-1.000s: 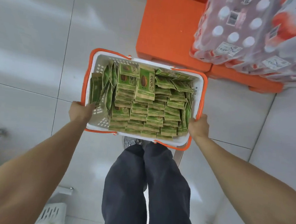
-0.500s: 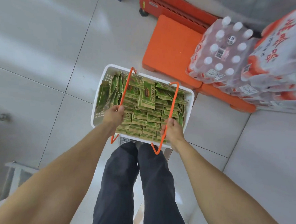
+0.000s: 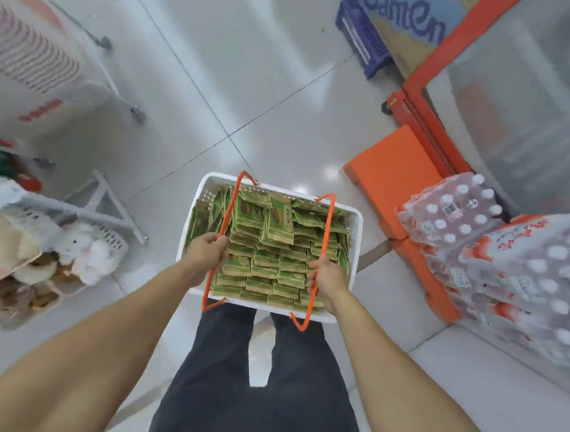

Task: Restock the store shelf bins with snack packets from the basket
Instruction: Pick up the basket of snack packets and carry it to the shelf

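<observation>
Basically the white basket (image 3: 356, 233) hangs in front of the person's legs, above the tiled floor (image 3: 252, 80), carried level by its two orange handles. Snack packets (image 3: 271, 248) – green and tan, stacked in flat rows, a few upright along the left wall – fill it nearly to the rim, so none look taken out yet. Left hand (image 3: 206, 254) has fingers curled round the left handle (image 3: 224, 225); right hand (image 3: 326, 280) grips the right handle (image 3: 324, 238) the same way. Both handles are swung up over the load, hands roughly mid-span – probably to balance a full, heavy basket and keep it from tipping. Packets lie directly under and between the two hands, close beneath the knuckles. No shelf bins for these packets clearly in view; judging by that, this is the carry stage, restocking not started. Around it: bottle packs (image 3: 460, 213) wrapped in plastic stacked at right on an orange platform (image 3: 390, 169), a rack of plush toys (image 3: 84, 253) at left.
</observation>
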`<action>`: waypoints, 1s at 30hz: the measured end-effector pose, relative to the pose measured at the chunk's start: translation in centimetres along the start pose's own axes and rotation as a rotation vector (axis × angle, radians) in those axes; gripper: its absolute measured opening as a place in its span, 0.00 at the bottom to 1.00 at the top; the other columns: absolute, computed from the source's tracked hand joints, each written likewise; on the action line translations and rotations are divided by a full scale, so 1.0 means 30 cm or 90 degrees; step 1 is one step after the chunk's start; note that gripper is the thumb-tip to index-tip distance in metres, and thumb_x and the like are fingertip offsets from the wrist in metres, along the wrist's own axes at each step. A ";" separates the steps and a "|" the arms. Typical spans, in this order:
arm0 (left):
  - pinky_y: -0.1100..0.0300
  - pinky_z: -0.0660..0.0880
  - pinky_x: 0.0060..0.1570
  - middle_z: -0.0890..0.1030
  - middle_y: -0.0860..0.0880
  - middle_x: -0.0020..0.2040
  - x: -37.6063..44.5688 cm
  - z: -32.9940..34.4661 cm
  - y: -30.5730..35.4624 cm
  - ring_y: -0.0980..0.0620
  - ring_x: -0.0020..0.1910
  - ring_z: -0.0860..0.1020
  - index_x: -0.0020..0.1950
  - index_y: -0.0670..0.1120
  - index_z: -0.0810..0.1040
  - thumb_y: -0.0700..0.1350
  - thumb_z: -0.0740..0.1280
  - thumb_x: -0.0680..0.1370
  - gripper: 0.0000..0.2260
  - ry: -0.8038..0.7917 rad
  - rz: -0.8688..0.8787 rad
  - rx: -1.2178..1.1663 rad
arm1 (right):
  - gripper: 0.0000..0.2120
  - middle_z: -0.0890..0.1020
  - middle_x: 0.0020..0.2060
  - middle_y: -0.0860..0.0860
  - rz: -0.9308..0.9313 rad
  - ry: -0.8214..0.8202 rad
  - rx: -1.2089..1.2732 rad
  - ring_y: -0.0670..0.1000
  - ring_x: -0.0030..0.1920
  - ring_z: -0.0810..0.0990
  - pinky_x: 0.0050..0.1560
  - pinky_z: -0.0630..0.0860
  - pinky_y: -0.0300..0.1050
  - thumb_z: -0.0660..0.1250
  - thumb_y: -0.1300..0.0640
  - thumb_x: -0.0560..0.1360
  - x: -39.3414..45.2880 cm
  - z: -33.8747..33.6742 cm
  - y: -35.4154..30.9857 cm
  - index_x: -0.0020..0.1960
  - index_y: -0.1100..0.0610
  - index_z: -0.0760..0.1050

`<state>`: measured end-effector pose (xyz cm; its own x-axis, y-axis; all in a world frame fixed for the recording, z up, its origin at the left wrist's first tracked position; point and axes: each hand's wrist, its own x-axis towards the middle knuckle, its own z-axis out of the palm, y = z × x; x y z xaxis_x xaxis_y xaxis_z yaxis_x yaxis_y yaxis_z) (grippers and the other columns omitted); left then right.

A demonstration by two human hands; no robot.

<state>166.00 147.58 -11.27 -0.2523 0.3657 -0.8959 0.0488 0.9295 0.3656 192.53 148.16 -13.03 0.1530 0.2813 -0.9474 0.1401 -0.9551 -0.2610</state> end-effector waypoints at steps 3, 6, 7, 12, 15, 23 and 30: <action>0.56 0.69 0.30 0.73 0.47 0.32 -0.108 -0.113 -0.166 0.50 0.29 0.69 0.53 0.40 0.76 0.44 0.60 0.84 0.09 0.056 -0.020 -0.096 | 0.20 0.73 0.29 0.50 -0.005 -0.059 -0.111 0.50 0.28 0.70 0.31 0.71 0.46 0.53 0.46 0.85 -0.069 0.093 -0.009 0.51 0.60 0.76; 0.56 0.68 0.32 0.73 0.46 0.35 -0.195 -0.187 -0.314 0.50 0.31 0.69 0.53 0.42 0.76 0.45 0.60 0.84 0.08 0.095 -0.038 -0.179 | 0.21 0.73 0.30 0.51 -0.027 -0.096 -0.212 0.50 0.29 0.70 0.31 0.71 0.45 0.53 0.46 0.85 -0.136 0.194 -0.016 0.51 0.61 0.75; 0.56 0.68 0.32 0.73 0.46 0.35 -0.229 -0.223 -0.378 0.50 0.32 0.69 0.54 0.43 0.76 0.45 0.59 0.84 0.08 0.108 -0.047 -0.222 | 0.21 0.73 0.31 0.51 -0.039 -0.108 -0.257 0.50 0.30 0.70 0.31 0.71 0.45 0.52 0.46 0.85 -0.167 0.247 -0.015 0.51 0.61 0.75; 0.57 0.67 0.31 0.72 0.46 0.35 -0.391 -0.365 -0.729 0.51 0.30 0.67 0.56 0.41 0.74 0.42 0.57 0.84 0.08 0.157 -0.083 -0.461 | 0.20 0.76 0.32 0.51 -0.100 -0.161 -0.494 0.51 0.33 0.73 0.35 0.72 0.47 0.53 0.44 0.84 -0.315 0.548 0.025 0.49 0.58 0.75; 0.57 0.70 0.31 0.72 0.46 0.35 -0.473 -0.455 -0.927 0.51 0.30 0.68 0.56 0.40 0.73 0.43 0.58 0.84 0.08 0.176 -0.105 -0.613 | 0.21 0.77 0.32 0.52 -0.143 -0.181 -0.604 0.52 0.34 0.74 0.35 0.72 0.47 0.53 0.44 0.84 -0.423 0.770 0.096 0.47 0.58 0.75; 0.55 0.72 0.33 0.74 0.44 0.35 -0.697 -0.778 -1.513 0.50 0.31 0.70 0.55 0.39 0.74 0.41 0.58 0.84 0.07 0.258 -0.139 -0.913 | 0.20 0.76 0.31 0.54 -0.232 -0.248 -0.851 0.52 0.31 0.73 0.37 0.74 0.50 0.54 0.48 0.85 -0.781 1.438 0.504 0.44 0.61 0.74; 0.52 0.75 0.36 0.79 0.42 0.35 -0.913 -1.092 -2.015 0.47 0.32 0.75 0.55 0.38 0.75 0.41 0.61 0.83 0.07 0.387 -0.155 -1.011 | 0.19 0.75 0.30 0.53 -0.242 -0.399 -1.025 0.51 0.29 0.73 0.31 0.73 0.45 0.54 0.49 0.85 -1.097 1.970 0.933 0.43 0.60 0.73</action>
<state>138.30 79.78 -0.58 -0.4284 -0.1846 -0.8845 -0.8802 -0.1360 0.4547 133.61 106.66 -0.12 -0.4226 0.0015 -0.9063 0.8686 0.2863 -0.4045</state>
